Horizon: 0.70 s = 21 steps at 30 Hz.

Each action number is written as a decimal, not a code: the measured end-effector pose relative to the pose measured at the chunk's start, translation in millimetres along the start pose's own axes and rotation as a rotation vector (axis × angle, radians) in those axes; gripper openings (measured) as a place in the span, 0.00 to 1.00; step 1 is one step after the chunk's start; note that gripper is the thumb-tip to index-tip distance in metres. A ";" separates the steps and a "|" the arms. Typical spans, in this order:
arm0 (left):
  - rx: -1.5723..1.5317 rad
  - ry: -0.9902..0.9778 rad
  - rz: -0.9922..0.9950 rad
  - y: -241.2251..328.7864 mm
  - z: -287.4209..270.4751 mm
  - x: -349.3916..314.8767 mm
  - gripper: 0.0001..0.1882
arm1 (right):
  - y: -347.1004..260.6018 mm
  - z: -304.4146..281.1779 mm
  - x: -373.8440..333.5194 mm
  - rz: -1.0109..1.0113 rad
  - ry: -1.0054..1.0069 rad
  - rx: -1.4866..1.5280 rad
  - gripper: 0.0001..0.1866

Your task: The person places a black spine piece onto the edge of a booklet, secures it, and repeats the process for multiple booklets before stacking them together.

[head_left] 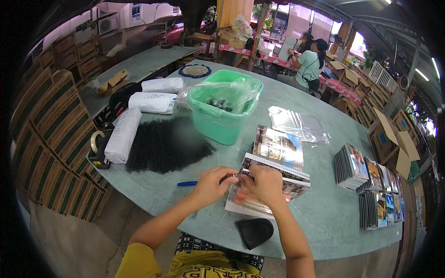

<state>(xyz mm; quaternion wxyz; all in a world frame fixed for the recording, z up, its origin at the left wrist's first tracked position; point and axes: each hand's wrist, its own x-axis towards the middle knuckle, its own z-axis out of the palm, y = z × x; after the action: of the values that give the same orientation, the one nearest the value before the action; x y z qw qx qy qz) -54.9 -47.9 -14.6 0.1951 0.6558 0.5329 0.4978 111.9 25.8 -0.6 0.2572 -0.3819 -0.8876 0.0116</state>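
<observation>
My left hand (211,183) pinches the end of a thin black binding coil (228,176) at the edge of a photo-covered notebook (250,204). My right hand (265,183) is beside it, fingers closed on the same edge; my fingers hide exactly what they grip there. Just beyond, more unbound notebooks (278,146) with punched edges lie overlapping. A wide pile of black plastic coils (162,143) spreads to the left. A blue pen (187,184) rests near my left hand. Close to my right forearm lies a black curved pad (255,232).
A green bin (218,120) lined with clear plastic holds more black coils. White wrapped rolls (123,136) and a tape dispenser (99,148) sit at the left. Clear plastic sleeves (296,125) lie beyond the notebooks; notebook stacks (352,167) stand right. Another person (309,67) works behind.
</observation>
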 end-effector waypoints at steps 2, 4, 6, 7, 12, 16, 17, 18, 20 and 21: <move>-0.003 0.008 0.012 5.6 3.5 -3.2 0.11 | -2.1 -6.7 -1.5 0.020 -0.058 0.026 0.12; 0.026 0.019 0.016 7.6 7.7 -1.2 0.10 | -2.0 -8.6 -4.1 0.044 -0.067 0.042 0.11; 0.055 0.066 0.053 6.4 13.0 0.7 0.09 | -0.7 -1.7 -5.6 -0.052 0.065 0.086 0.11; 0.070 0.109 0.090 1.4 17.6 2.2 0.09 | 0.5 2.2 -5.5 -0.102 0.131 0.109 0.11; 0.219 0.225 0.211 -17.9 31.6 20.6 0.10 | 15.7 13.3 4.8 -0.191 0.240 0.011 0.12; 0.241 -0.034 -0.001 -6.9 9.5 32.8 0.13 | 19.8 12.9 3.8 -0.220 0.234 0.062 0.10; 0.192 -0.180 -0.168 -4.4 -0.1 33.4 0.14 | 19.1 8.8 1.4 -0.197 0.197 0.062 0.09; 0.217 -0.206 -0.101 -10.0 -12.6 31.0 0.14 | 13.8 4.4 0.4 -0.185 0.160 0.072 0.07; 0.264 -0.273 0.037 -23.3 -30.4 28.9 0.13 | 5.6 2.0 1.9 -0.157 0.120 0.063 0.06; 0.224 -0.200 0.077 -19.6 -27.6 30.7 0.13 | -0.6 3.7 4.3 -0.143 0.116 0.049 0.07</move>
<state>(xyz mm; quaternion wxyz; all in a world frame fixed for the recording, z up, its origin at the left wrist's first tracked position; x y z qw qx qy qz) -90.6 -21.1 -4.5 0.1536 0.7399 0.5374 0.3744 107.3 29.0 -1.8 0.3174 -0.3114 -0.8957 -0.0072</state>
